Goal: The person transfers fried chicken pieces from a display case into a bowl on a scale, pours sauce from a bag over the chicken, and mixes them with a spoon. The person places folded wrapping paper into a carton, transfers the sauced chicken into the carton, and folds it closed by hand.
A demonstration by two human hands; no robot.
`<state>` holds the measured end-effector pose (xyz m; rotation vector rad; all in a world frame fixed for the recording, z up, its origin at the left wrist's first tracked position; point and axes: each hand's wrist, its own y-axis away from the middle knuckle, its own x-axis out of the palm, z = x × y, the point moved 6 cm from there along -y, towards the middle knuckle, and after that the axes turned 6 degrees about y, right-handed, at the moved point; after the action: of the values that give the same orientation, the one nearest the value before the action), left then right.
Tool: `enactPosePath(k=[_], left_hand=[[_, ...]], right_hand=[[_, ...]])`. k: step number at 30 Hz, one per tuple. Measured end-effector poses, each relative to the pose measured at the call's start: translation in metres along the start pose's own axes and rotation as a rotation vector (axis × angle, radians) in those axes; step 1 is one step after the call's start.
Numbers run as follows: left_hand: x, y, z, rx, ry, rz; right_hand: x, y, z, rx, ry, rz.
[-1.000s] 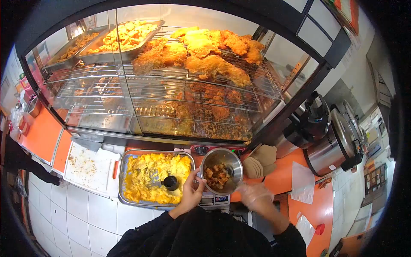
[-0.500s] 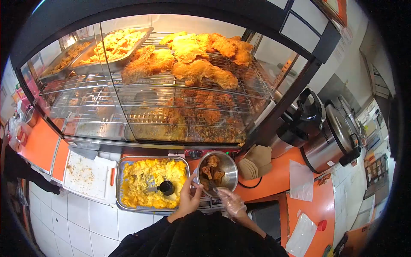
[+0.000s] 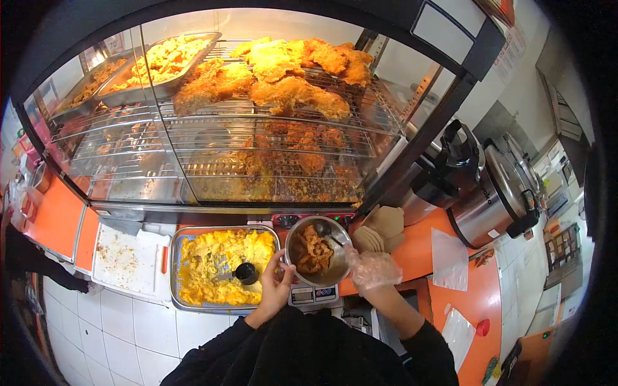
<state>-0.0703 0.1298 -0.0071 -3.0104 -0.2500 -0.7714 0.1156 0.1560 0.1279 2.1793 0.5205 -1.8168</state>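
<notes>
A round metal bowl [image 3: 336, 273] holds browned food pieces [image 3: 313, 251] and the dark end of a utensil [image 3: 336, 240]. My left hand [image 3: 277, 283] grips the bowl's left rim between thumb and fingers. In a clear plastic glove, my right hand [image 3: 373, 267] is at the bowl's right rim, fingers closed round the utensil's handle, which is mostly hidden. Below the bowl shows a digital scale [image 3: 314, 294]. Left of my left hand, a metal tray [image 3: 172, 276] is full of yellow food [image 3: 215, 257], with a black scoop [image 3: 246, 273] lying in it.
A glass display case [image 3: 225, 209] with fried pieces stands behind. On the left are a white board [image 3: 125, 264] and another person's dark sleeve [image 3: 45, 264]. To the right are brown paper pieces [image 3: 385, 225], plastic bags [image 3: 449, 257] and a steel cooker [image 3: 483, 212].
My right hand dipped toward the bowl's near side, then moved to its right rim. The food inside has shifted. My left hand has stayed on the left rim while the view moved slightly.
</notes>
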Motion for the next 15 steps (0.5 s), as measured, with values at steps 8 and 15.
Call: enactPosePath(k=[8,15], left_hand=[[0.001,0.002,-0.006,-0.016,0.020,-0.043],[0.016,0.011,-0.011,0.011,-0.085,0.008]], right_hand=[[-0.029,0.004,-0.011,0.192,-0.092,0.388],[0.033,0.037,0.023,0.250,-0.608,0.448]])
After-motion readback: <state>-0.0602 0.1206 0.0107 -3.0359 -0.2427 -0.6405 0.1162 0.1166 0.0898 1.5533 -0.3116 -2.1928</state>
